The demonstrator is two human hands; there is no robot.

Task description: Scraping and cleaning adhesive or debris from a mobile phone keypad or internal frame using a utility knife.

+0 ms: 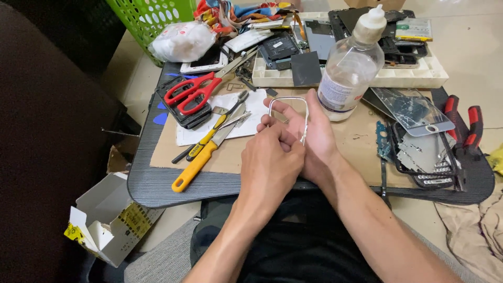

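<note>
My right hand [317, 139] holds a thin silver phone frame [287, 99] upright over the middle of a small dark table [157, 188]. My left hand [270, 162] is closed in front of it, fingers pinched at the frame's lower part. Both hands are above a brown cardboard sheet [361, 141]. A clear plastic bottle [349, 65] with a white cap stands just right of the frame. Red-handled scissors [191, 91] and a yellow-handled knife [196, 165] lie to the left.
A white tray [408, 78] of phone parts sits at the back. A cracked phone glass [411, 110], a dismantled phone body [424, 154] and red-handled pliers [463, 131] lie at right. A green basket [149, 18] and an open cardboard box [107, 217] stand at left.
</note>
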